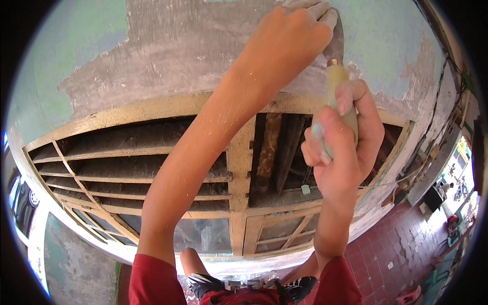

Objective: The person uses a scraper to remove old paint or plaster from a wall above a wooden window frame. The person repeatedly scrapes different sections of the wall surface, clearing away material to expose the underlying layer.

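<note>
A paint scraper [342, 87] with a pale yellow-green handle and a grey metal blade [336, 44] is held against the wall, blade upward. My right hand [345, 141] is wrapped around its handle, thumb and fingers closed. My left hand [293, 30] is at the blade, its dusty fingers bent over the metal; my thumb and fingertips are hidden. Behind them, the wall [167, 57] shows bare grey-brown plaster with scratch marks. Ragged patches of green paint [377, 38] border the bare area.
Below the hands is a worn yellow wooden frame [240, 183] with louvre slats [129, 152] and glass panes [204, 232]. Cables [438, 91] run along the wall at right. Red floor tiles [381, 244] and a pink plastic object [410, 295] lie lower right. A parked car [23, 202] stands far left.
</note>
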